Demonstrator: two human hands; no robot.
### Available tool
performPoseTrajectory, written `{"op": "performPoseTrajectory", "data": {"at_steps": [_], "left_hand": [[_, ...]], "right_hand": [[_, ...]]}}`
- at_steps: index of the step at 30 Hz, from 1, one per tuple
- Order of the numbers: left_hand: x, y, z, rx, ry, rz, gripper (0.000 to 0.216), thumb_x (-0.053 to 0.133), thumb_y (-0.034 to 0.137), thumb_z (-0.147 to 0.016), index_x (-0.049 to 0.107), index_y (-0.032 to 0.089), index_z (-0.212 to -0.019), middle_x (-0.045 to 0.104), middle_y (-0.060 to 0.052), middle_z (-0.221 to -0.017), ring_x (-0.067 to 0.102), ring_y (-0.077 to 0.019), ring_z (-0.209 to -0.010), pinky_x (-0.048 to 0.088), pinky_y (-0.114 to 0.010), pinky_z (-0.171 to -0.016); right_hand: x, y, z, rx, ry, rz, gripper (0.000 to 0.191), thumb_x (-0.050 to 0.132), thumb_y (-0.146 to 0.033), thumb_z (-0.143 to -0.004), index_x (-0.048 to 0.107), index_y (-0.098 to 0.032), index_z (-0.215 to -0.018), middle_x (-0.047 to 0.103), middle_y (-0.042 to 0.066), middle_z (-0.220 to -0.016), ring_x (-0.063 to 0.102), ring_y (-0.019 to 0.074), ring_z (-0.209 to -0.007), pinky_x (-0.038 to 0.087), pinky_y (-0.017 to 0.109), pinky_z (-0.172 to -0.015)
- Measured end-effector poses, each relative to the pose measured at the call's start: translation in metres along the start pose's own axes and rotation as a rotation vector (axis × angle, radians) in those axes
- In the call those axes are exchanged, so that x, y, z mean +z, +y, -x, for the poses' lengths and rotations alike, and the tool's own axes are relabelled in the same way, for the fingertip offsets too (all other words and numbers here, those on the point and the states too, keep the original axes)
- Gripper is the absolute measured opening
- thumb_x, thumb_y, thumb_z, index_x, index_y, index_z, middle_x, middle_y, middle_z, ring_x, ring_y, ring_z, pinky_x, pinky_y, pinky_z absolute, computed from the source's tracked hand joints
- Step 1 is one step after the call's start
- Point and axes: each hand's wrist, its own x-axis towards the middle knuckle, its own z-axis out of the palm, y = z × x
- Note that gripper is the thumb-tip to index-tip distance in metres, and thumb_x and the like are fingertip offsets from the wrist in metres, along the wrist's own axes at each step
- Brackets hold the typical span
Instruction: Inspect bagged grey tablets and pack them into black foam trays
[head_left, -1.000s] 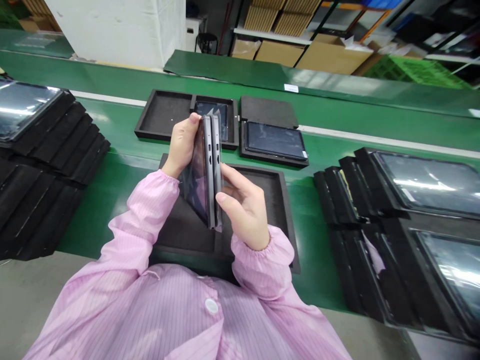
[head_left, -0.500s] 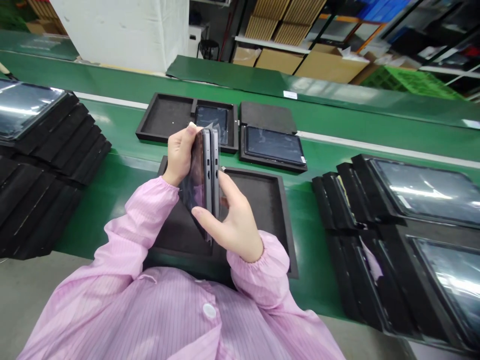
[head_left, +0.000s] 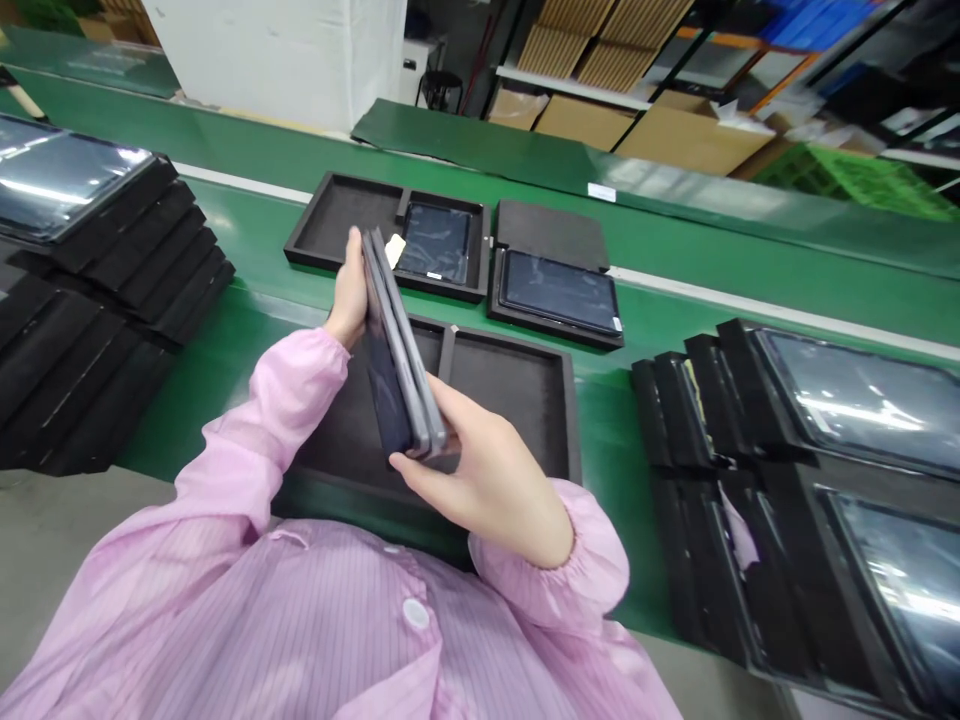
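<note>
Two thin grey tablets [head_left: 397,350] are held together on edge, back to back, above an empty black foam tray [head_left: 517,385] with two compartments. My left hand [head_left: 349,295] grips their far end from the left side. My right hand [head_left: 480,470] cups their near end from below, fingers closed round the lower corner. Both arms wear pink striped sleeves.
On the green conveyor belt [head_left: 675,280] lie a black tray [head_left: 337,215] with one tablet in its right compartment and a covered tray holding a tablet [head_left: 559,292]. Stacks of black trays with screens stand at the left [head_left: 82,290] and right [head_left: 810,450]. Cardboard boxes sit behind.
The pair of tablets has tilted from nearly upright to leaning left. My right hand has slid down from their side to under the near end.
</note>
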Motion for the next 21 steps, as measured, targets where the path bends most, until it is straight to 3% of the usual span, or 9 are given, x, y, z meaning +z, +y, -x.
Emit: {"op": "performPoseTrajectory", "data": {"at_steps": [2,5,9,14,21], "left_hand": [[0.008,0.017,-0.009,0.013,0.029,-0.03,0.064,0.039,0.075,-0.088,0.054,0.02,-0.059,0.045,0.0,-0.054,0.045,-0.0125,-0.05,0.041,-0.027,-0.053],[0.016,0.034,-0.01,0.06,-0.013,-0.103,0.064,0.04,0.076,-0.087,0.053,0.02,-0.057,0.042,-0.001,-0.056,0.044,-0.013,-0.052,0.04,-0.028,-0.055],[0.019,0.035,-0.005,0.084,-0.068,-0.12,0.064,0.04,0.077,-0.084,0.054,0.019,-0.059,0.041,-0.001,-0.06,0.043,-0.0129,-0.054,0.039,-0.029,-0.057],[0.02,0.03,-0.007,0.079,-0.061,-0.102,0.064,0.037,0.075,-0.087,0.055,0.018,-0.063,0.044,-0.003,-0.065,0.048,-0.0132,-0.059,0.041,-0.029,-0.061],[0.023,0.029,-0.009,0.123,-0.07,-0.114,0.065,0.036,0.071,-0.092,0.051,0.018,-0.058,0.041,-0.002,-0.062,0.042,-0.0113,-0.055,0.035,-0.027,-0.055]], "right_hand": [[0.002,0.006,-0.002,0.045,-0.072,-0.015,0.073,0.068,-0.019,-0.077,0.045,-0.015,-0.146,0.067,0.013,-0.128,0.075,0.0218,-0.079,0.067,0.038,-0.071],[0.002,0.017,-0.007,0.091,-0.13,-0.069,0.073,0.065,-0.021,-0.079,0.043,-0.015,-0.149,0.066,0.014,-0.131,0.075,0.0266,-0.096,0.067,0.038,-0.075],[-0.005,0.026,-0.014,0.092,-0.194,-0.25,0.066,0.063,-0.023,-0.081,0.048,-0.015,-0.145,0.066,0.013,-0.133,0.069,0.0276,-0.114,0.067,0.035,-0.079],[-0.007,0.028,-0.019,0.147,-0.126,-0.301,0.054,0.065,-0.024,-0.081,0.06,-0.01,-0.133,0.07,0.015,-0.125,0.072,0.0283,-0.107,0.068,0.037,-0.078],[-0.004,0.027,-0.021,0.141,-0.08,-0.262,0.052,0.064,-0.021,-0.081,0.061,-0.007,-0.131,0.073,0.014,-0.118,0.077,0.0229,-0.087,0.068,0.029,-0.067]]}}
